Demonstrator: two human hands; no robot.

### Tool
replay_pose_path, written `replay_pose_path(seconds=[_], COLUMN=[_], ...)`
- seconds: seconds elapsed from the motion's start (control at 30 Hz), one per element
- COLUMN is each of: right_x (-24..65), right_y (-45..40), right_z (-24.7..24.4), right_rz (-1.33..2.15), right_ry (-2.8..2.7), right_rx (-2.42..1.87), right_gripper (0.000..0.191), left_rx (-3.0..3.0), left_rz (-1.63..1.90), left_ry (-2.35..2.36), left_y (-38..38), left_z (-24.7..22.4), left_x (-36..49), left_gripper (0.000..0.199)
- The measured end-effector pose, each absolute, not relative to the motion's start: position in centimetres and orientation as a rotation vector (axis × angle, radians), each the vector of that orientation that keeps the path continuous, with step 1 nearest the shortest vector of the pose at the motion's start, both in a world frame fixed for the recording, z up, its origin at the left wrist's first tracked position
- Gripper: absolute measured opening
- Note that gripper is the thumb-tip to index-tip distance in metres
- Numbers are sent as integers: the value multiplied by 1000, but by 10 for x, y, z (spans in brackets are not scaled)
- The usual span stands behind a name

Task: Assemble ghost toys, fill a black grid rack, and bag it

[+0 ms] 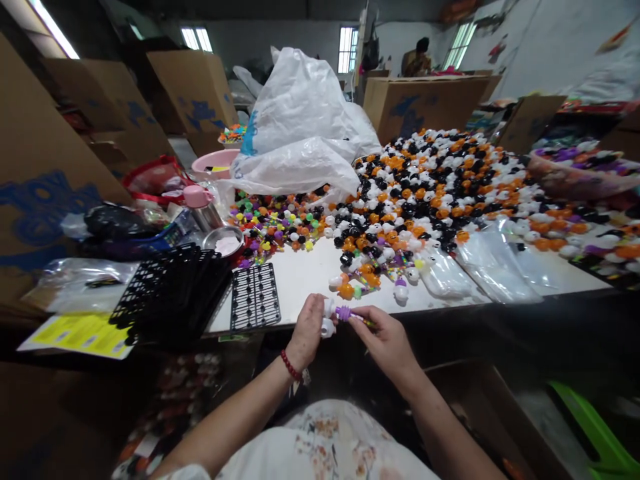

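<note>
In front of my body, just off the table's near edge, my left hand [309,328] is closed around small white plastic toy heads [327,327], which poke out past its fingers. My right hand [383,335] pinches a thin, many-coloured stick with a ridged purple piece [343,313] at its tip. That purple end meets the white pieces or lies right against them; I cannot tell which. On the table beyond my hands lie orange pumpkin heads [346,291] and a white head with a purple part [401,291].
A big heap of orange, black and white heads [440,180] covers the table's right side. Clear plastic bags [495,263] lie along the front edge. Black plastic grids [255,297] are at left, near a metal bowl [223,243]. A white sack [300,113] stands behind; a person [418,59] is farther back.
</note>
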State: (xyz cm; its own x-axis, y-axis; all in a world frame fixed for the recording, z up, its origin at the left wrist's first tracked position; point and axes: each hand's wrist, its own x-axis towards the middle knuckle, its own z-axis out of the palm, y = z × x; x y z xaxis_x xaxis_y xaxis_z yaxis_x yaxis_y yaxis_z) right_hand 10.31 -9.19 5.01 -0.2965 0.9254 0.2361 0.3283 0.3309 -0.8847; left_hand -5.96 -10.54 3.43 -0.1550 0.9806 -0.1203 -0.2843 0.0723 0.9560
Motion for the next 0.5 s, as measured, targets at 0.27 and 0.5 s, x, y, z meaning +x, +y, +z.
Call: replay_pose_path(seconds=[0.27,0.5], right_x=[106,100], right_y=[-94,-95], right_z=[55,55], right_rz=[1004,1083], right_ry=[-1826,-1745], right_rx=[-1135,-1154], right_gripper=[21,21], left_rx=[906,869], left_rz=[1304,1269], left_ry=[1181,1245], left_y=[-107,-108], left_z=[29,28], left_x=[-60,-51], left_gripper=[47,48])
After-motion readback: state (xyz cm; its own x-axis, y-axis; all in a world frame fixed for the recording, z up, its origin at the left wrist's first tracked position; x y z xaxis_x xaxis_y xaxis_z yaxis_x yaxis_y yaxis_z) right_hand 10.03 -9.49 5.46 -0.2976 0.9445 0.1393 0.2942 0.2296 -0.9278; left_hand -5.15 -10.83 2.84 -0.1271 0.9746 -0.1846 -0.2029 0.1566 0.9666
